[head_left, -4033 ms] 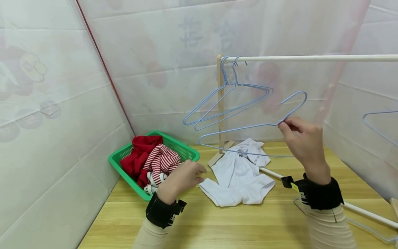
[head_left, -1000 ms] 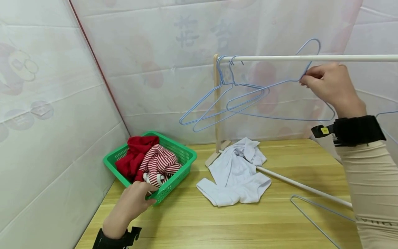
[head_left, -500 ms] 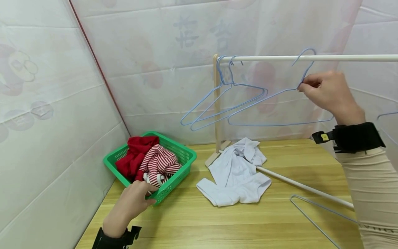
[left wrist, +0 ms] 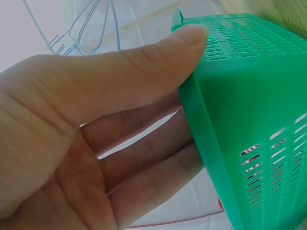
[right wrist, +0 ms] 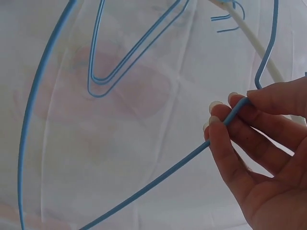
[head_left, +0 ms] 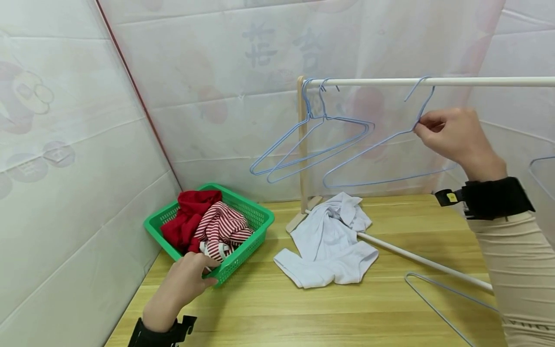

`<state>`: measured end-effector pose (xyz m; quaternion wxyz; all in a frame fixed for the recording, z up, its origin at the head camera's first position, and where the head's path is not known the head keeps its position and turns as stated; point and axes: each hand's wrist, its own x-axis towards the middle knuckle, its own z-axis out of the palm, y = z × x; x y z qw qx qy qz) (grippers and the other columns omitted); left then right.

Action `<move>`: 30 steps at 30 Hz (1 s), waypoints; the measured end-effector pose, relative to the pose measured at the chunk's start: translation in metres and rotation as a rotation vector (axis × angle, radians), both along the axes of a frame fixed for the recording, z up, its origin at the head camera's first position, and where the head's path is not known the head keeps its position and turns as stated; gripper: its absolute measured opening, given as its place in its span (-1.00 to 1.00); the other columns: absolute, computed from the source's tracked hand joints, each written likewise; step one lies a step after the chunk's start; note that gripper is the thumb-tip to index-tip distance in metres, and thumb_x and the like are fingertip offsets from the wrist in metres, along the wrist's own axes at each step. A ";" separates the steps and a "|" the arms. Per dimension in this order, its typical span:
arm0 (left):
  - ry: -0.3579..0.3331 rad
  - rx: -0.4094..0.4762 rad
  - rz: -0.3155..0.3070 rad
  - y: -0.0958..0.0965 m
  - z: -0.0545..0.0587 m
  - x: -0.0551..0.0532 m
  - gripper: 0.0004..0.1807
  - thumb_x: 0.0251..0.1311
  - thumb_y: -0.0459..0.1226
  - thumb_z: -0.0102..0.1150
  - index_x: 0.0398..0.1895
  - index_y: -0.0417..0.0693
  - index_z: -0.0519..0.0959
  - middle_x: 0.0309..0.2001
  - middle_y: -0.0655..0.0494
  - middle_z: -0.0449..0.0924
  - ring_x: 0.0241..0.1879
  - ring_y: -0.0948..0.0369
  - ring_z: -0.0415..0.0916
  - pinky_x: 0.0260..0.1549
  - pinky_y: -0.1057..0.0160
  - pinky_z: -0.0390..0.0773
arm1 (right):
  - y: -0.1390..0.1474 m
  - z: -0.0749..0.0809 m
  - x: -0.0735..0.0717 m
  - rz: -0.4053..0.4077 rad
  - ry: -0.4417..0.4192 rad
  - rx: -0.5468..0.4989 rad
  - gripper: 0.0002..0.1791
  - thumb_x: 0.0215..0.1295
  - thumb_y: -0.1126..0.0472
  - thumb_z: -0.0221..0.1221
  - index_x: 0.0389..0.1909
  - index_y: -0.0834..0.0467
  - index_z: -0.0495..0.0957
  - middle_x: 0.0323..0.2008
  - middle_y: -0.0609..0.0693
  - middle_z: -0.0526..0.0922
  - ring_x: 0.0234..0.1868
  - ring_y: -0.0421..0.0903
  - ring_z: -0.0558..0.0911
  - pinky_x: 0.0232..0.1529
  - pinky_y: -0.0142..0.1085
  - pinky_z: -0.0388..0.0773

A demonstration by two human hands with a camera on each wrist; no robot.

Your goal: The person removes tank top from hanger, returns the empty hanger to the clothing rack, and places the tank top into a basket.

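My right hand (head_left: 453, 137) pinches a blue wire clothes hanger (head_left: 373, 153) at the neck, just under its hook. The hook passes over the white rail (head_left: 477, 82). In the right wrist view, thumb and fingertips close around the blue wire (right wrist: 158, 179). At lower left my left hand (head_left: 184, 284) grips the near corner of a green plastic basket (head_left: 243, 258). The left wrist view has the thumb outside the basket rim (left wrist: 201, 129) and the fingers behind it. Red cloth (head_left: 191, 212) and a red-and-white striped garment (head_left: 223, 224) lie in the basket.
Several blue hangers (head_left: 303, 159) hang at the rail's left end by a wooden post (head_left: 305, 144). A crumpled white garment (head_left: 325, 260) lies on the wooden table (head_left: 303, 318), over part of a white base rod (head_left: 425, 260). Another hanger (head_left: 433, 308) lies at right.
My right hand has raised the hanger from below the rail, then lowered its hook over it. My left hand has moved left and down onto the basket corner and since stays still.
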<state>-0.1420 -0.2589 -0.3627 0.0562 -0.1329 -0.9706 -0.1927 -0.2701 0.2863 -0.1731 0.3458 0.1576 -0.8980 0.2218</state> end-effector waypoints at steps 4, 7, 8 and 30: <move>0.000 0.003 -0.003 0.000 0.000 0.000 -0.63 -0.14 -0.39 0.63 -0.17 0.01 0.83 -0.20 0.14 0.83 -0.34 0.23 0.72 -0.36 0.16 0.70 | -0.001 -0.001 0.001 -0.012 -0.002 0.022 -0.74 0.35 0.22 0.20 -0.21 0.31 0.78 -0.35 0.21 0.79 -0.47 -0.79 0.35 -0.40 -0.77 0.28; -0.005 0.008 0.000 0.000 0.000 0.000 -0.63 -0.14 -0.38 0.63 -0.16 0.01 0.83 -0.20 0.14 0.83 -0.34 0.23 0.72 -0.36 0.17 0.70 | -0.001 -0.002 0.002 -0.006 0.003 0.033 -0.74 0.37 0.21 0.19 -0.20 0.29 0.78 -0.25 0.34 0.77 -0.46 -0.81 0.34 -0.38 -0.78 0.28; -0.007 0.010 0.002 0.000 0.000 0.000 -0.63 -0.14 -0.39 0.63 -0.16 0.01 0.83 -0.19 0.14 0.83 -0.34 0.23 0.72 -0.36 0.17 0.70 | -0.001 -0.002 0.002 -0.002 0.006 0.034 -0.75 0.37 0.21 0.19 -0.20 0.29 0.78 -0.25 0.34 0.77 -0.46 -0.81 0.34 -0.38 -0.79 0.28; -0.008 0.006 -0.019 -0.002 0.002 0.002 -0.64 -0.12 -0.38 0.62 -0.16 -0.01 0.83 -0.20 0.11 0.83 -0.34 0.22 0.73 -0.37 0.17 0.70 | 0.004 -0.015 0.008 0.023 0.023 0.069 -0.65 0.41 0.18 0.20 0.04 0.35 0.67 -0.04 0.36 0.72 -0.27 -0.85 0.27 -0.29 -0.88 0.22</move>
